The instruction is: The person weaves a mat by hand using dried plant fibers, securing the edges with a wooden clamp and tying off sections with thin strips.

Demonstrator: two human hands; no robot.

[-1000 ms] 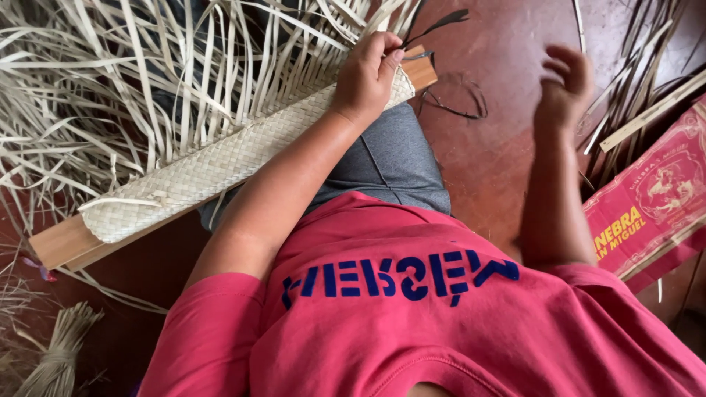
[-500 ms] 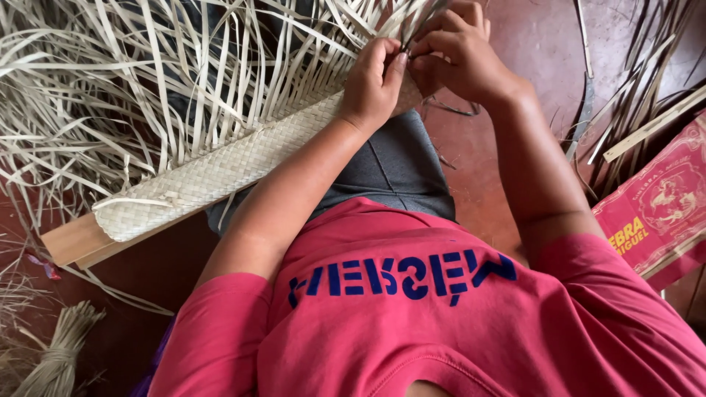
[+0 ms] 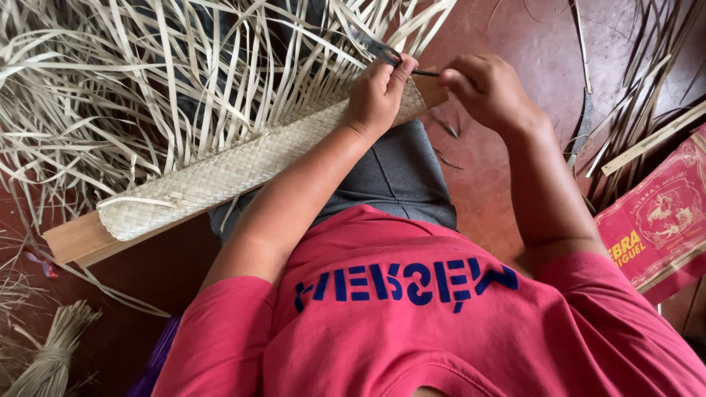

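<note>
A long woven band of pale palm strips (image 3: 243, 165) lies on a wooden board (image 3: 73, 239) across my lap, and its loose strip ends (image 3: 184, 66) fan out above it. My left hand (image 3: 379, 92) presses on the band's right end with its fingers curled around a dark strip (image 3: 376, 48). Just to the right, my right hand (image 3: 489, 88) pinches the thin dark end of that strip (image 3: 426, 73). The two hands are a short gap apart.
The floor (image 3: 515, 29) is reddish-brown. Loose strips and sticks (image 3: 640, 88) lie at the right, above a red printed sack (image 3: 662, 220). A tied bundle of fibres (image 3: 51, 353) sits at the bottom left. My red shirt (image 3: 412, 316) fills the lower view.
My right hand came in from the floor at the right, met my left hand at the band's end, and now holds the thin dark strip slightly apart from it.
</note>
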